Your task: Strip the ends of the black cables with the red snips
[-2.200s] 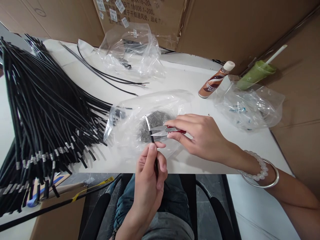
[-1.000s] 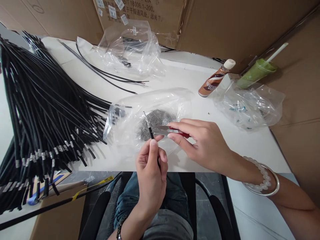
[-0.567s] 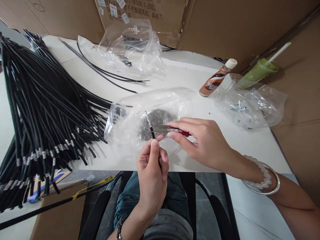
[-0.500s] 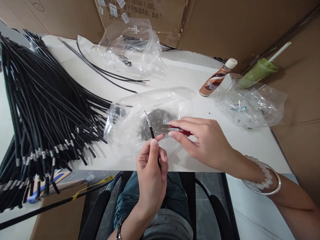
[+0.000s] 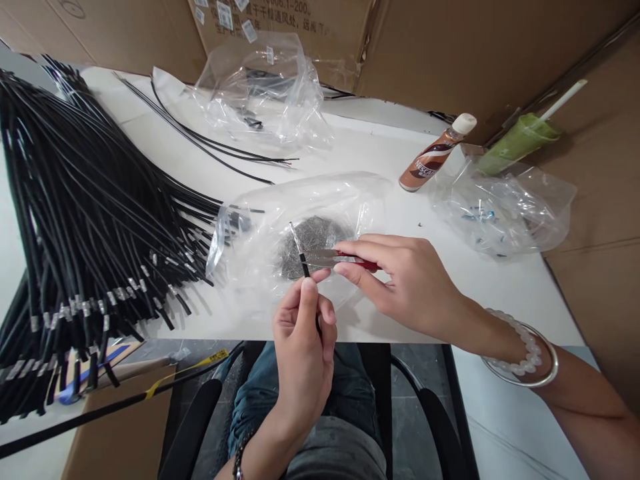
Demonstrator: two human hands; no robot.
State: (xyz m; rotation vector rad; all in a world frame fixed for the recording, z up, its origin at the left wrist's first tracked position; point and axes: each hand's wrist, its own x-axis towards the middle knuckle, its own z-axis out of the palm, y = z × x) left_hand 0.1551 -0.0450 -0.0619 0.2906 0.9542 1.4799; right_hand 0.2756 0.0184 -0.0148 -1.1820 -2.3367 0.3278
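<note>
My left hand (image 5: 305, 327) pinches a black cable (image 5: 305, 265) between thumb and fingers. The cable's stripped end points up and away, showing silvery shielding and a thin tip. Closed on the red handles of thread snips (image 5: 357, 259), my right hand (image 5: 405, 273) holds them from the right. Their metal blades lie at the cable, by the lower end of the silvery section; whether they touch it I cannot tell. Behind and below the cable tip, a clear plastic bag (image 5: 345, 190) holds a tangle of fine grey wire clippings (image 5: 317, 240).
A large bundle of black cables (image 5: 100, 220) covers the table's left side. Several loose cables (image 5: 215, 143) lie behind. Another clear bag (image 5: 295, 113) stands at the back. To the right are a Nescafé bottle (image 5: 427, 163), a green cup (image 5: 520, 140) and a bag with blue bits (image 5: 505, 213).
The snips have shifted slightly left, bringing their blades closer to the cable. My left hand and the cable have hardly moved.
</note>
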